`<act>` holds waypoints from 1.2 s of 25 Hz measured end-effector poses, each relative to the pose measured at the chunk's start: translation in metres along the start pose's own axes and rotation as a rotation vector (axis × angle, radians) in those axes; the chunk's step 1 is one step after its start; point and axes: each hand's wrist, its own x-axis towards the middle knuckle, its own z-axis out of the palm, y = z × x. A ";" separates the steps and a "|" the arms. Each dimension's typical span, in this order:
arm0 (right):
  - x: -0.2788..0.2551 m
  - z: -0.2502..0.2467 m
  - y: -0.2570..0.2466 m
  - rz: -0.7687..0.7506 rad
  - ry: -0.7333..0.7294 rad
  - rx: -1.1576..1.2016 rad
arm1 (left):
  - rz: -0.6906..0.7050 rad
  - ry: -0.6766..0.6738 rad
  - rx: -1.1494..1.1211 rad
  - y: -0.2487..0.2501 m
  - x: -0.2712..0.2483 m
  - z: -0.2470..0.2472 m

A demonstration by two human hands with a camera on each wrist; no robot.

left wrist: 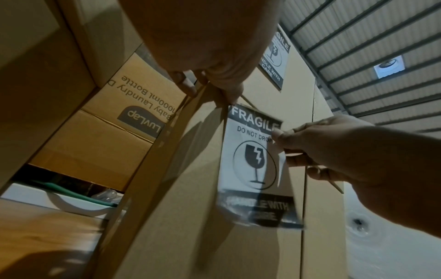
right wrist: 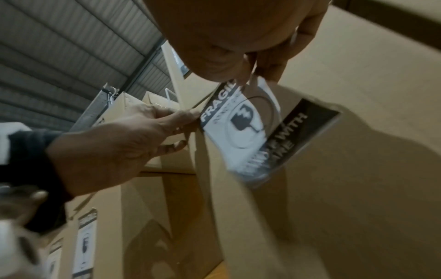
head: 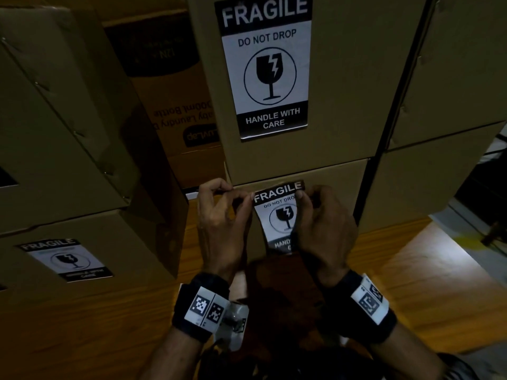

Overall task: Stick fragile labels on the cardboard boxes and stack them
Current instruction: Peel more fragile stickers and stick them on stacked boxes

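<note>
A black and white fragile label hangs in front of the lower cardboard box, its top edge near the box's top edge. My left hand pinches the label's top left corner. Its top right corner is pinched by my right hand. The label's lower end looks blurred and loose in both wrist views. On top of this box stands another cardboard box with a fragile label stuck to its front.
To the left is a stack of boxes, the lower one bearing a fragile label. A printed laundry-bottle box stands behind. More boxes rise on the right. All rest on a wooden surface.
</note>
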 end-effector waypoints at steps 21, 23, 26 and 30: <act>0.000 0.000 0.001 0.063 0.002 0.035 | 0.021 -0.026 -0.035 -0.001 0.007 -0.003; 0.000 0.002 0.003 0.030 0.010 0.005 | 0.026 -0.018 -0.018 -0.002 0.006 -0.002; 0.000 0.004 0.006 -0.021 0.013 -0.002 | 0.037 -0.002 0.014 -0.002 0.005 0.000; 0.005 0.008 0.010 -0.026 -0.014 -0.010 | 0.041 0.032 0.043 0.000 0.003 0.003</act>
